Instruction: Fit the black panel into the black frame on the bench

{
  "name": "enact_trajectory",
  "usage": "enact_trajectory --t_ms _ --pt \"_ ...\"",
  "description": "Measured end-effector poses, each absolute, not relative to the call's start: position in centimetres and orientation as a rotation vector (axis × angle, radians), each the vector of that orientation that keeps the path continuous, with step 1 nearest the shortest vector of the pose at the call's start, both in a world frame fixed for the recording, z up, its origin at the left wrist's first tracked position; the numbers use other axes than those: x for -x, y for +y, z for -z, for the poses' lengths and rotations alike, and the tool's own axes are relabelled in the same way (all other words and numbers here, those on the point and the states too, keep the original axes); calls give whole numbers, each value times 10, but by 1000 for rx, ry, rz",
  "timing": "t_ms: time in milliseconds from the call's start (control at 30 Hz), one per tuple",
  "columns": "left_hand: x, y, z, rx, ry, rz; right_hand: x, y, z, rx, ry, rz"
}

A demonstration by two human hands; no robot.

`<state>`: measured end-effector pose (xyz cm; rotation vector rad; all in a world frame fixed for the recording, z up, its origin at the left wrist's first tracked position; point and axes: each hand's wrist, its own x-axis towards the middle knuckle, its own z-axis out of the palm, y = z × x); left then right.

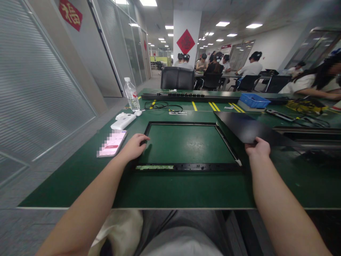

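Observation:
A black rectangular frame (191,166) lies flat on the green table, with a green strip like a circuit board (154,167) along the left of its near bar. My left hand (136,145) is at the frame's left bar, thumb and fingers closed around it. Over to the right, my right hand (258,147) grips the near edge of a thin dark sheet (239,125). That sheet is raised and tilted beside the frame's right bar. Small whitish pieces show at the frame's right corners.
Left of the frame are a phone (113,143), a white device (123,121) and a water bottle (131,94). Black cable (163,106), a long dark bar (186,97) and a blue bin (254,101) lie farther back. Several people sit beyond.

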<state>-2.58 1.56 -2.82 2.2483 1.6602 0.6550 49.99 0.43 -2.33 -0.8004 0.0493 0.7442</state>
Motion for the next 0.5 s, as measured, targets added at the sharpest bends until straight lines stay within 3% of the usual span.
enact_trajectory --t_ms 500 --pt "25 12 23 -2225 1691 -718 -468 -8 -4 784 14 -728"
